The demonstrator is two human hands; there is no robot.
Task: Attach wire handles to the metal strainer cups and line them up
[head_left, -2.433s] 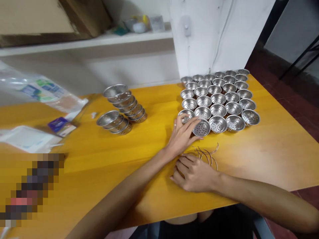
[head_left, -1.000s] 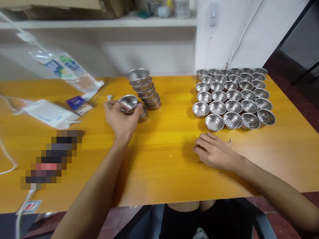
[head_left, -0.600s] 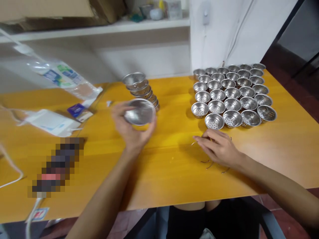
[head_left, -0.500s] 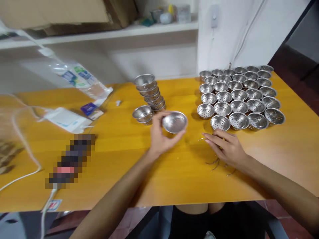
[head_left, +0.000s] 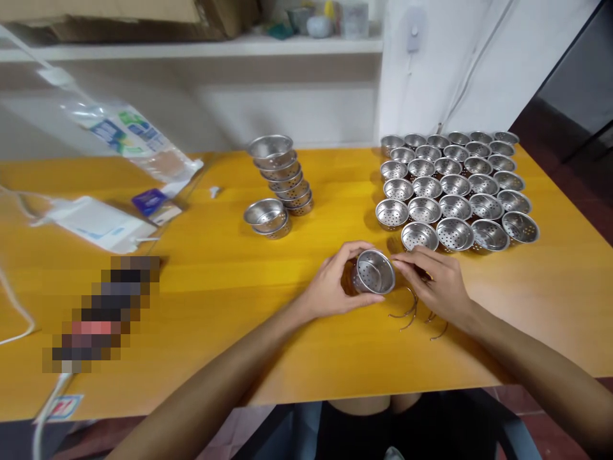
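Note:
My left hand [head_left: 330, 284] is closed around a perforated metal strainer cup [head_left: 374, 273], thumb on the near side and fingers at the far rim. The cup tilts so that its holed inside faces me. Right beside its rim, my right hand [head_left: 433, 278] pinches a thin curved wire, now mostly hidden by the fingertips. Several similar curved wires [head_left: 407, 312] lie on the table under and beside that hand. To the left stand a tall leaning stack of strainer cups [head_left: 287, 176] and a shorter stack [head_left: 268, 220].
Rows of strainer cups [head_left: 454, 185] fill the table's back right. On the left are a plastic package [head_left: 134, 137], a white power box [head_left: 98, 223] with cables, a purple packet [head_left: 151, 201] and a blurred-out dark object [head_left: 108, 313]. A shelf [head_left: 287, 48] runs behind.
My left hand has brought the cup right and nearer, tipping its inside toward me, close to my right fingertips. The wire that stuck out of my right fingers is now hardly visible.

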